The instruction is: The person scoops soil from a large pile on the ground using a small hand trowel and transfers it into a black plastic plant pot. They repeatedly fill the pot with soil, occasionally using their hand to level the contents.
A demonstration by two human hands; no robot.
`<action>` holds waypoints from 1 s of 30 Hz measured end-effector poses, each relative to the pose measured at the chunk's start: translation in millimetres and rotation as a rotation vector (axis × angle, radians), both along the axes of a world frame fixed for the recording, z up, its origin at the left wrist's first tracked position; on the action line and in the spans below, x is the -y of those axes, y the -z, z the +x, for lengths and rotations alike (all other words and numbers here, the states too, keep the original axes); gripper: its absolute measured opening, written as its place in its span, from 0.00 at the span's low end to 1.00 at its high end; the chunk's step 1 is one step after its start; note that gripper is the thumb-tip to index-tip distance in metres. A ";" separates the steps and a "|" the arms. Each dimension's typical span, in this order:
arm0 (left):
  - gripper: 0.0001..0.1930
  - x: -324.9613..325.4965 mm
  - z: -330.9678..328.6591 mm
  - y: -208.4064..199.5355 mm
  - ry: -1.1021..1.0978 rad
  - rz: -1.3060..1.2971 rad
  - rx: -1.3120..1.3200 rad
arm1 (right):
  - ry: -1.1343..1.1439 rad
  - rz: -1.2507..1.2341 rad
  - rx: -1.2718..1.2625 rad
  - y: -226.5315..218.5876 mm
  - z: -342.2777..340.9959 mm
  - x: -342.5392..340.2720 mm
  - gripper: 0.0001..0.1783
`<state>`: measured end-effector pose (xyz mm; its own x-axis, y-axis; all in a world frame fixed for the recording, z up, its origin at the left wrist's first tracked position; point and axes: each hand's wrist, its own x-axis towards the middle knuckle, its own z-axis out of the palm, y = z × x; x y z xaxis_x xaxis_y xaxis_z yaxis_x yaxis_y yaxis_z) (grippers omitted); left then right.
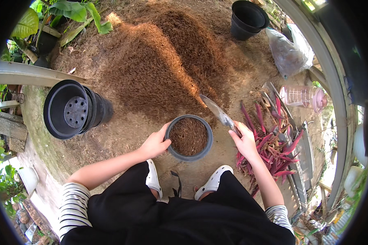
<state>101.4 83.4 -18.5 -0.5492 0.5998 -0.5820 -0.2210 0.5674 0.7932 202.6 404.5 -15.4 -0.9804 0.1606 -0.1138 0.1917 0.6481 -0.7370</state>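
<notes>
Between my feet and a mound of brown fibrous potting mix [159, 61] stands a dark round plant pot [209, 143], filled most of the way with the same mix. My left hand [155, 143] grips the pot's left rim, thumb over the edge. In my right hand [244, 141] is a metal hand trowel [216, 110], held by its handle. Its blade points up and left, and the tip is at the mound's near edge. The trowel's handle is mostly hidden inside my fingers.
Stacked black pots [65, 110] lie tilted at left; another black pot [247, 20] stands far right near a clear plastic bag [290, 53]. A pinkish plastic jug [302, 98] lies on its side. Reddish-purple cut leaves [270, 151] are heaped beside my right arm. White clogs [214, 179] are below the pot.
</notes>
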 end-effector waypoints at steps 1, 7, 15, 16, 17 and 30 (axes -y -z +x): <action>0.35 5.4 2.3 7.5 0.012 -0.045 -0.022 | 0.009 -0.023 0.028 4.2 0.1 0.7 0.19; 0.32 14.4 -6.2 6.9 0.228 -0.147 -0.197 | 0.058 -0.120 0.113 33.0 10.5 -7.1 0.19; 0.29 27.6 -10.2 26.7 0.179 -0.218 -0.273 | -0.013 0.058 0.170 28.3 -4.8 -1.5 0.19; 0.29 28.2 -10.9 28.5 0.174 -0.187 -0.241 | -0.058 0.123 0.148 23.3 -10.5 1.1 0.19; 0.28 29.9 -12.5 29.1 0.168 -0.157 -0.213 | -0.086 0.194 0.113 12.8 -19.8 8.2 0.18; 0.28 29.3 -10.3 39.2 0.144 -0.178 -0.212 | -0.298 0.457 0.002 55.1 -128.7 67.0 0.22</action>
<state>91.1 54.1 -57.7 -0.5863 0.5794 -0.5663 0.0316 0.7148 0.6986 73.8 337.5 -70.6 -0.9909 -0.0910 -0.0996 -0.0484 0.9288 -0.3675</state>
